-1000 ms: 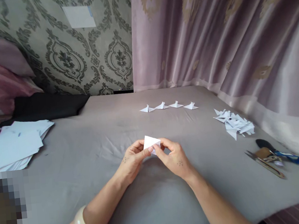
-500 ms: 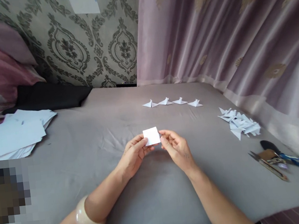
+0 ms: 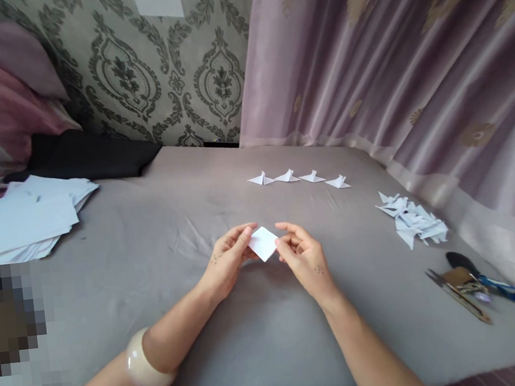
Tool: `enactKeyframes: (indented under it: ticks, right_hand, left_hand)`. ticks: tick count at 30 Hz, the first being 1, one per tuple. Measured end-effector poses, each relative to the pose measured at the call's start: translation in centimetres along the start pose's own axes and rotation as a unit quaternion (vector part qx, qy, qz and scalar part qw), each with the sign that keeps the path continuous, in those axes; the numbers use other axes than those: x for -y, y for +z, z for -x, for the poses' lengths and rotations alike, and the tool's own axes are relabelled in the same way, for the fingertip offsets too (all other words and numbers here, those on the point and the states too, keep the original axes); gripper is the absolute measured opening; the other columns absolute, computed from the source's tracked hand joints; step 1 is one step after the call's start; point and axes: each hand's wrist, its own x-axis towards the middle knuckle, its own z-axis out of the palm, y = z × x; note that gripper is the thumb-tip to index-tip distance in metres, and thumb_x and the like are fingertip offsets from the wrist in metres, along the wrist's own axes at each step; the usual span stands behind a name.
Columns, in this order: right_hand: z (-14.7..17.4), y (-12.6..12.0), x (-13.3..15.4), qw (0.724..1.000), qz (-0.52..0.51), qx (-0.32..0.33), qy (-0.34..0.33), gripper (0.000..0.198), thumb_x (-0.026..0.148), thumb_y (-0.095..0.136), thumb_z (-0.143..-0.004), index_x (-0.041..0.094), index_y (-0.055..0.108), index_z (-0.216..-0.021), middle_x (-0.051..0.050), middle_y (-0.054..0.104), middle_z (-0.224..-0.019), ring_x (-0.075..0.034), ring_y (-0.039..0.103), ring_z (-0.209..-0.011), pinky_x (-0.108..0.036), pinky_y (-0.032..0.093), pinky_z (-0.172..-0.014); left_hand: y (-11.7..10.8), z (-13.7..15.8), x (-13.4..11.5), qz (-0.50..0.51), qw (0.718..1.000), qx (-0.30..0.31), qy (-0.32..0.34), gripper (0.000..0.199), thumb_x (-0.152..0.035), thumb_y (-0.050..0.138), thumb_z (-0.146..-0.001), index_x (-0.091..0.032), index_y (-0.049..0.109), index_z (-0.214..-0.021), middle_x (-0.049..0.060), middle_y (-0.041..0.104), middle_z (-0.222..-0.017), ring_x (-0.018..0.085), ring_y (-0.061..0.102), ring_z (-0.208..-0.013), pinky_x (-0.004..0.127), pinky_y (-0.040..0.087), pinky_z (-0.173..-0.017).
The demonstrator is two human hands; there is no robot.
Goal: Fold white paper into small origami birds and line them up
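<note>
Between my two hands is a small white folded square of paper (image 3: 263, 244), turned so that its corners point up, down and to the sides. My left hand (image 3: 229, 254) pinches its left corner, thumb in front and fingers behind. The right corner is pinched by my right hand (image 3: 302, 253), whose index finger is raised a little above it. Both hands hold the paper just over the grey cloth; the fingers behind it are partly hidden. A pale bangle (image 3: 147, 363) circles my left forearm.
Beyond my hands, several white folded paper birds (image 3: 288, 177) stand in a row. To the right lies a heap of similar folded pieces (image 3: 414, 219), with scissors (image 3: 502, 287) and a pointed tool (image 3: 462, 298) nearer. Stacked white paper (image 3: 25, 217) lies at left, before a black cloth (image 3: 92, 154).
The paper has turned from edges roughly level to a diamond position. Both hands have shifted their grip to its side corners. The camera view has tilted slightly.
</note>
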Motion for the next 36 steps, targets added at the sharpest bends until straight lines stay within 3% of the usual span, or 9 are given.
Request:
enactKeyframes:
  ticks: [3, 7, 13, 17, 19, 24, 30, 36]
  right_hand:
    - [0.3, 0.5, -0.1, 0.998, 0.039, -0.027, -0.031, 0.023, 0.032, 0.061, -0.082, 0.019, 0.067, -0.1, -0.001, 0.065, -0.072, -0.013, 0.059, -0.062, -0.026, 0.05, -0.061]
    - [0.7, 1.1, -0.5, 0.99, 0.091, -0.086, -0.072, 0.019, 0.032, 0.059, -0.084, 0.019, 0.068, -0.096, -0.003, 0.069, -0.078, -0.016, 0.064, -0.068, -0.029, 0.053, -0.068]
    - [1.4, 1.7, -1.0, 0.982, 0.142, -0.059, -0.107, 0.027, 0.029, 0.056, -0.086, 0.019, 0.064, -0.109, -0.005, 0.07, -0.083, -0.016, 0.065, -0.069, -0.029, 0.054, -0.069]
    - [1.4, 1.8, -1.1, 0.955, 0.234, -0.07, -0.167, 0.024, 0.025, 0.055, -0.085, 0.018, 0.064, -0.106, -0.003, 0.062, -0.076, -0.014, 0.056, -0.06, -0.027, 0.052, -0.062]
    - [1.4, 1.7, -1.1, 0.94, 0.269, -0.08, -0.195, 0.021, 0.024, 0.055, -0.085, 0.019, 0.065, -0.103, -0.005, 0.06, -0.082, -0.013, 0.054, -0.061, -0.028, 0.051, -0.061]
    - [1.2, 1.4, -1.3, 0.923, 0.292, -0.05, -0.247, 0.021, 0.022, 0.055, -0.087, 0.022, 0.063, -0.106, -0.011, 0.06, -0.111, -0.02, 0.061, -0.093, -0.034, 0.053, -0.079]
    - [1.2, 1.1, -1.5, 0.915, 0.314, -0.009, -0.254, 0.025, 0.021, 0.054, -0.088, 0.024, 0.06, -0.113, -0.01, 0.062, -0.113, -0.023, 0.06, -0.105, -0.038, 0.05, -0.09]
    - [1.1, 1.1, -1.0, 0.927, 0.29, -0.002, -0.238, 0.024, 0.021, 0.052, -0.09, 0.023, 0.062, -0.111, -0.01, 0.064, -0.109, -0.022, 0.062, -0.1, -0.034, 0.051, -0.085]
  left_hand:
    - [-0.2, -0.2, 0.1, 0.03, 0.999, 0.025, 0.005, 0.042, -0.047, 0.068, -0.08, -0.015, 0.066, -0.107, 0.009, 0.07, -0.096, 0.019, 0.065, -0.085, 0.031, 0.05, -0.077]
    - [-0.3, -0.1, 0.3, 0.043, 0.996, 0.078, 0.017, 0.048, -0.031, 0.075, -0.076, -0.019, 0.059, -0.12, 0.009, 0.07, -0.106, 0.022, 0.065, -0.096, 0.035, 0.048, -0.087]
    - [-0.4, -0.4, 0.4, 0.068, 0.992, 0.099, 0.048, 0.043, -0.029, 0.072, -0.079, -0.018, 0.06, -0.12, 0.009, 0.071, -0.104, 0.022, 0.065, -0.098, 0.038, 0.045, -0.095]
    - [-0.6, -0.6, 0.4, 0.075, 0.992, 0.092, 0.041, 0.036, -0.037, 0.065, -0.085, -0.017, 0.063, -0.116, 0.01, 0.069, -0.107, 0.022, 0.064, -0.098, 0.036, 0.048, -0.092]
    - [-0.8, -0.7, 0.4, 0.082, 0.992, 0.096, 0.029, 0.037, -0.043, 0.059, -0.088, -0.016, 0.064, -0.114, 0.011, 0.069, -0.105, 0.021, 0.064, -0.095, 0.034, 0.05, -0.086]
    - [-1.1, -1.0, 0.4, 0.089, 0.992, 0.086, 0.002, 0.039, -0.045, 0.06, -0.087, -0.018, 0.065, -0.114, 0.01, 0.069, -0.104, 0.021, 0.065, -0.092, 0.033, 0.052, -0.08]
    - [-1.5, -1.3, 0.5, 0.098, 0.989, 0.109, -0.038, 0.054, -0.059, 0.048, -0.089, -0.016, 0.064, -0.117, 0.013, 0.07, -0.103, 0.025, 0.066, -0.093, 0.035, 0.05, -0.08]
    - [-1.5, -1.1, 0.5, 0.052, 0.994, 0.097, -0.018, 0.034, -0.036, 0.066, -0.083, -0.018, 0.065, -0.112, 0.011, 0.068, -0.109, 0.023, 0.065, -0.096, 0.035, 0.049, -0.083]
